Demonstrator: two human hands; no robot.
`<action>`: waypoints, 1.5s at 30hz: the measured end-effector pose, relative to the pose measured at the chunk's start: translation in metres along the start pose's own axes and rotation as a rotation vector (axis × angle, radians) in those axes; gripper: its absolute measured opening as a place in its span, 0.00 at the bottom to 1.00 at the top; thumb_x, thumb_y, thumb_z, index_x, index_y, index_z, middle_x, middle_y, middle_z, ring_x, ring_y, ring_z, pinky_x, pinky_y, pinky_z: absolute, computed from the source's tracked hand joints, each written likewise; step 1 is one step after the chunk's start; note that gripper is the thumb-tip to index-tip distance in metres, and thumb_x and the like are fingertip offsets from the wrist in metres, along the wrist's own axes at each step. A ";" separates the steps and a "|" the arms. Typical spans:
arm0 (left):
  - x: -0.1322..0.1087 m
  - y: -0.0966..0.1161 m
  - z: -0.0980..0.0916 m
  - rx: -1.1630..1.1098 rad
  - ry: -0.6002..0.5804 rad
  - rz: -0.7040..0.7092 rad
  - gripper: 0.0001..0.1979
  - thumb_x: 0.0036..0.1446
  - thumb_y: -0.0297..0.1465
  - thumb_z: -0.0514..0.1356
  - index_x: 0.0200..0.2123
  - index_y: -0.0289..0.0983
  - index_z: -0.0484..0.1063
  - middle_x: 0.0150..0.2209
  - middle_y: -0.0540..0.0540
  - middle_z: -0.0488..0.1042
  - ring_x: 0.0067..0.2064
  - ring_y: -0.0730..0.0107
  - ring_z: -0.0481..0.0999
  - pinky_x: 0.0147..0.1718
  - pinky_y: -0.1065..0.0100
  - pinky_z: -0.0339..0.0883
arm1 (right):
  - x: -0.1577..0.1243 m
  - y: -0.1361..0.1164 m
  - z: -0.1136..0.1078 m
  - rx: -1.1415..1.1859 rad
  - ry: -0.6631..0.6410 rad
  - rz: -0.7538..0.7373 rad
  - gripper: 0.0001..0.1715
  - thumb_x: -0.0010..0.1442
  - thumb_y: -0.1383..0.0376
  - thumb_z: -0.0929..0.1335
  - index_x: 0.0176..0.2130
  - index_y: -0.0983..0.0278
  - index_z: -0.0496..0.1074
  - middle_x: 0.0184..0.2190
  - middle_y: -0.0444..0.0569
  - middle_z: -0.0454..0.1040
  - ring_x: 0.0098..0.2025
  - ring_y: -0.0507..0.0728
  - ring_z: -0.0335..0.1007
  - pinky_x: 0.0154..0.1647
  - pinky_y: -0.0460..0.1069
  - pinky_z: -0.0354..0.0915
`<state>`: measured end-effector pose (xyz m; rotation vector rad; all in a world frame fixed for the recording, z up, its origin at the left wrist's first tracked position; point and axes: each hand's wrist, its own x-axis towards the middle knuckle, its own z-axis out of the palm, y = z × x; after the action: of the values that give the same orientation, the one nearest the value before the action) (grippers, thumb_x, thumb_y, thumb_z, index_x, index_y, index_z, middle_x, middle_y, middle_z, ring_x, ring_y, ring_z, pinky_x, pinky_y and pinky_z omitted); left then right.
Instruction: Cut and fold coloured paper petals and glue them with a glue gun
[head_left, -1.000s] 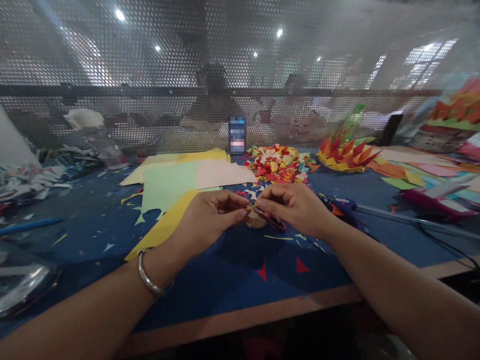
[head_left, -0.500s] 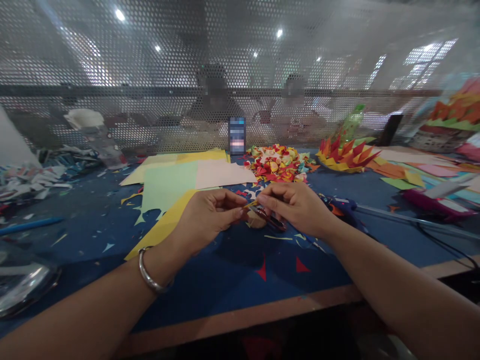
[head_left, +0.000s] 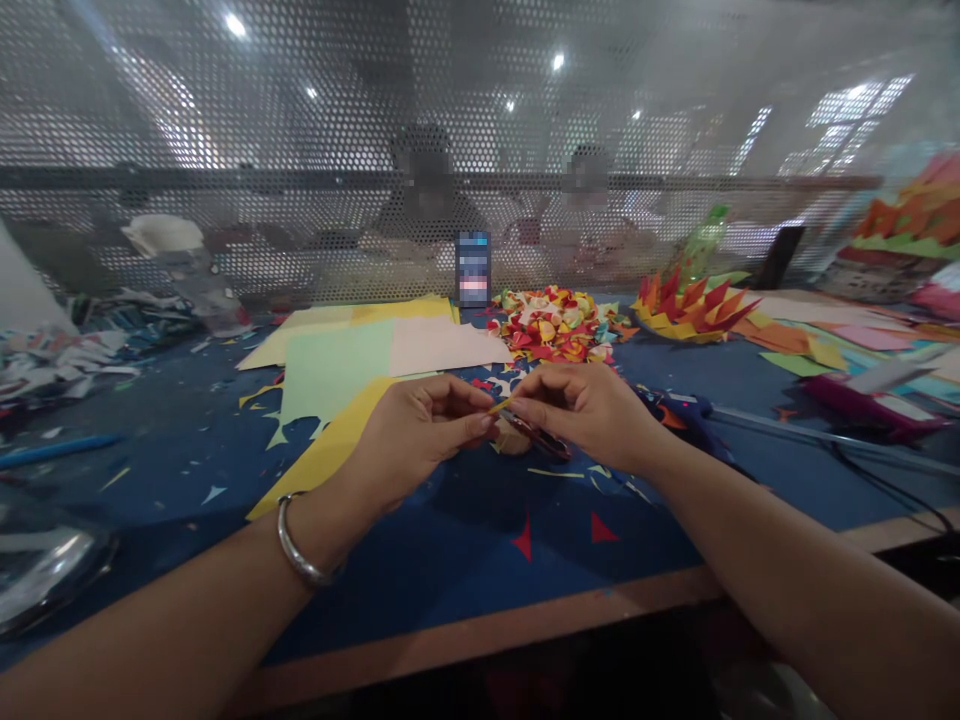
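Between my fingertips is a small strip of yellow paper [head_left: 501,405]. My left hand [head_left: 431,425] pinches its near left end, and my right hand [head_left: 577,410] pinches the other end. Just below and behind them on the blue table lie a dark pair of scissors [head_left: 546,441], partly hidden by my right hand, and a round tan piece [head_left: 513,438] whose kind I cannot make out. Left of my left hand spreads a yellow sheet [head_left: 319,452], with a pale green sheet [head_left: 337,365] and a pale pink sheet [head_left: 442,345] beyond it.
Behind my hands sits a heap of small coloured paper pieces [head_left: 555,325] near a propped phone [head_left: 473,270]. An orange paper-petal ring [head_left: 694,308], a green bottle [head_left: 705,245] and a purple glue gun [head_left: 874,405] lie right. A perforated screen [head_left: 300,200] stands behind; scraps litter the table.
Both hands stay nearly in place, still pinching the yellow paper strip. A little more of the strip shows between the fingertips now. The view has shifted very slightly.
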<state>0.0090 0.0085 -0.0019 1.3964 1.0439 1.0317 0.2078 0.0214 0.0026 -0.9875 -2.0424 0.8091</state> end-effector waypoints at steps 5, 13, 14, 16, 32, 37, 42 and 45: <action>0.001 -0.003 -0.001 -0.010 -0.031 0.009 0.11 0.46 0.28 0.69 0.34 0.33 0.74 0.30 0.49 0.78 0.33 0.73 0.78 0.33 0.74 0.71 | 0.000 -0.001 -0.001 -0.019 0.003 -0.015 0.10 0.60 0.62 0.67 0.33 0.67 0.73 0.24 0.44 0.71 0.25 0.49 0.63 0.25 0.45 0.60; 0.000 -0.004 -0.003 0.054 -0.063 0.029 0.10 0.48 0.30 0.68 0.34 0.34 0.75 0.31 0.48 0.78 0.34 0.71 0.78 0.35 0.70 0.71 | 0.001 0.000 -0.002 -0.005 0.004 -0.044 0.09 0.60 0.63 0.67 0.32 0.67 0.73 0.25 0.45 0.71 0.26 0.50 0.63 0.28 0.46 0.60; 0.000 -0.004 -0.003 0.053 -0.069 0.031 0.10 0.48 0.31 0.68 0.35 0.34 0.75 0.31 0.48 0.78 0.35 0.71 0.78 0.36 0.70 0.71 | 0.001 0.000 -0.002 -0.007 0.002 -0.044 0.10 0.60 0.63 0.67 0.32 0.67 0.73 0.25 0.45 0.71 0.26 0.50 0.63 0.28 0.46 0.60; 0.000 -0.004 -0.003 0.047 -0.081 0.034 0.10 0.48 0.31 0.68 0.35 0.34 0.75 0.32 0.48 0.78 0.34 0.71 0.77 0.35 0.70 0.71 | 0.001 0.000 -0.002 -0.001 0.000 -0.041 0.10 0.60 0.63 0.67 0.32 0.67 0.72 0.24 0.45 0.70 0.26 0.50 0.63 0.27 0.46 0.60; -0.002 -0.006 -0.005 0.069 -0.120 0.067 0.10 0.49 0.34 0.67 0.32 0.35 0.73 0.30 0.48 0.77 0.34 0.72 0.76 0.34 0.71 0.70 | 0.001 0.000 -0.002 0.015 0.002 -0.026 0.08 0.59 0.64 0.67 0.32 0.67 0.72 0.25 0.44 0.69 0.26 0.50 0.63 0.28 0.46 0.59; 0.000 -0.005 -0.005 0.048 -0.115 0.021 0.09 0.49 0.32 0.67 0.32 0.34 0.73 0.30 0.49 0.76 0.34 0.73 0.76 0.35 0.71 0.70 | 0.001 0.001 -0.002 0.000 -0.008 -0.024 0.08 0.60 0.64 0.66 0.32 0.67 0.72 0.25 0.44 0.69 0.26 0.50 0.62 0.28 0.46 0.60; 0.001 -0.005 -0.005 0.037 -0.104 -0.013 0.09 0.48 0.32 0.67 0.31 0.34 0.73 0.29 0.49 0.76 0.34 0.72 0.76 0.36 0.69 0.71 | 0.001 0.000 -0.002 -0.033 -0.004 -0.037 0.08 0.60 0.64 0.66 0.32 0.66 0.72 0.25 0.44 0.70 0.27 0.50 0.63 0.28 0.46 0.60; 0.001 -0.005 -0.005 0.026 -0.102 -0.021 0.09 0.48 0.31 0.67 0.31 0.33 0.73 0.28 0.48 0.76 0.33 0.72 0.76 0.36 0.69 0.71 | 0.000 0.000 -0.002 -0.035 -0.021 -0.035 0.08 0.60 0.63 0.66 0.32 0.66 0.72 0.25 0.43 0.69 0.26 0.49 0.63 0.27 0.46 0.59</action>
<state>0.0044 0.0106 -0.0063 1.4409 0.9980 0.9256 0.2090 0.0219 0.0038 -0.9633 -2.0927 0.7710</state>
